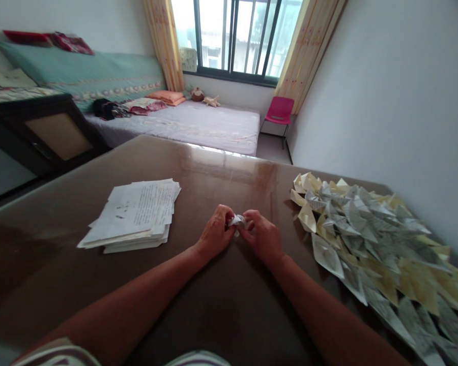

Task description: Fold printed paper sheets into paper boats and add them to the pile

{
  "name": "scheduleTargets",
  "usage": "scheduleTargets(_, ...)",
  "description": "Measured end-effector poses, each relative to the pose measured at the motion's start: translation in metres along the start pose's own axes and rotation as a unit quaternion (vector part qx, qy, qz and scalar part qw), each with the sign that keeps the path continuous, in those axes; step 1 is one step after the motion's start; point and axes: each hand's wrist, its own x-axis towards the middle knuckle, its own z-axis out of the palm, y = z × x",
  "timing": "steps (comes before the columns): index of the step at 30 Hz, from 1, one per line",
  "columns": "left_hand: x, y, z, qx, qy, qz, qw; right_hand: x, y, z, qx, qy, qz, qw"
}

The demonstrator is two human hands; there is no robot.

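Note:
Over the middle of the brown table (221, 315), a small folded piece of white paper (237, 220) is pinched between both hands. My left hand (217, 227) is closed on its left side, with thumb and fingers pressed together. From the right, my right hand (263, 236) grips the other side the same way. Fingers cover much of the paper, so its full shape is hidden. To the left lies a stack of printed paper sheets (133, 213). A large heap of folded paper boats (361, 223), white and yellowish, covers the table's right side.
Beyond the table stands a bed (213, 122) with a lilac sheet, below a window (236, 38). A pink chair (280, 110) is near the wall at the right. A dark cabinet (49, 134) is at the left.

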Motion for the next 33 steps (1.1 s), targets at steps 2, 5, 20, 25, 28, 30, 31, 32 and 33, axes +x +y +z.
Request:
scheduleTargets(2, 0.000, -0.001, -0.001, -0.012, 0.014, -0.005, 1.000, -0.001, 0.001, 0.002, 0.025, 0.028, 0.016, 0.999)
scheduleTargets(5, 0.000, -0.001, -0.001, -0.030, 0.022, -0.022, 0.999, -0.001, 0.002, 0.005, 0.055, 0.042, 0.020, 0.997)
scheduleTargets(20, 0.000, -0.004, -0.002, -0.020, -0.018, 0.026, 0.999, 0.003, -0.002, 0.002, 0.101, 0.031, -0.078, 0.991)
scheduleTargets(25, 0.002, -0.005, -0.007, 0.081, -0.007, 0.058, 0.995, 0.005, 0.006, -0.004, -0.062, -0.009, -0.042, 0.997)
scheduleTargets(28, 0.004, -0.004, -0.012, 0.208, -0.004, 0.118, 0.971, 0.007, 0.008, -0.008, -0.140, -0.022, -0.055, 0.988)
scheduleTargets(30, 0.005, -0.002, -0.015, 0.260, -0.026, 0.142, 0.955, 0.008, 0.009, -0.009, -0.165, -0.037, -0.069, 0.983)
scheduleTargets(31, 0.006, -0.001, -0.017, 0.275, -0.041, 0.152, 0.948, 0.008, 0.009, -0.010, -0.172, -0.045, -0.075, 0.981)
scheduleTargets(32, 0.007, -0.001, -0.018, 0.288, -0.053, 0.162, 0.942, 0.008, 0.010, -0.010, -0.177, -0.053, -0.080, 0.980)
scheduleTargets(33, 0.007, 0.000, -0.018, 0.298, -0.061, 0.170, 0.937, 0.008, 0.010, -0.010, -0.182, -0.060, -0.082, 0.978)
